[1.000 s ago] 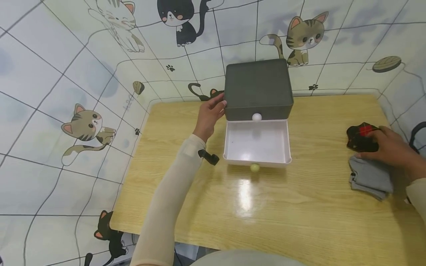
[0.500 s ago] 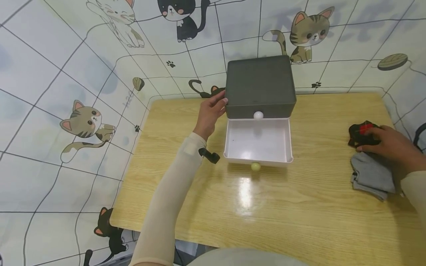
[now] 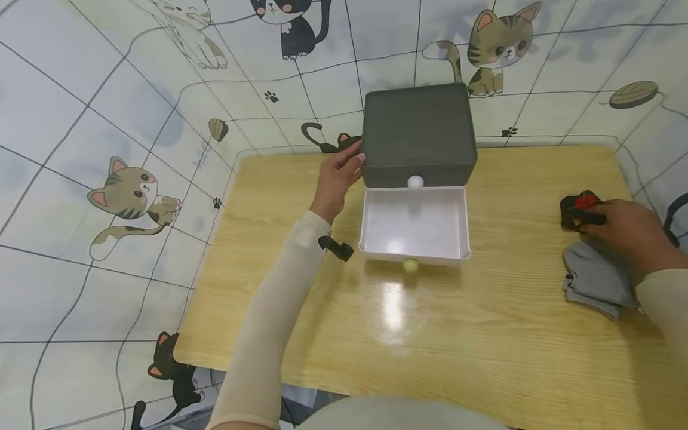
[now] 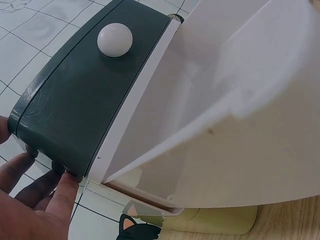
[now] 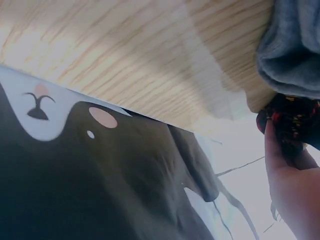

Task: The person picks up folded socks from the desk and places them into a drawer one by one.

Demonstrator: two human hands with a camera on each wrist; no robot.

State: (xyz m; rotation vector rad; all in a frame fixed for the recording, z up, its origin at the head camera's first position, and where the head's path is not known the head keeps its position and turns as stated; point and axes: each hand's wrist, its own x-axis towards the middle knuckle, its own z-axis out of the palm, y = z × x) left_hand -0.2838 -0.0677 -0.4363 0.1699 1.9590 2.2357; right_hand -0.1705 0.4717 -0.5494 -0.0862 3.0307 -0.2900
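Note:
A dark grey two-drawer box [image 3: 419,134] stands against the wall, its lower white drawer [image 3: 414,258] pulled out, with nothing visible inside. My left hand [image 3: 335,182] rests on the box's left side. In the left wrist view, the fingers [image 4: 65,200] touch the edge of its side. At the table's right, my right hand [image 3: 631,230] pinches a small black cloth bundle with a red patch [image 3: 586,202]. In the right wrist view, the thumb lies against this patterned cloth [image 5: 292,117]. Folded grey cloth [image 3: 596,278] lies just in front, partly under that hand.
The wooden table [image 3: 484,334] meets a cat-patterned wall covering [image 3: 333,77] at the back and sides. A round white knob [image 3: 415,183] sits on the upper drawer, and a pale yellow-green one [image 3: 411,266] on the lower. A black loop [image 3: 676,215] hangs at the far right.
My right hand has turned, its fingers closing further round the black cloth bundle. The left hand keeps its place on the box. The head view has shifted slightly.

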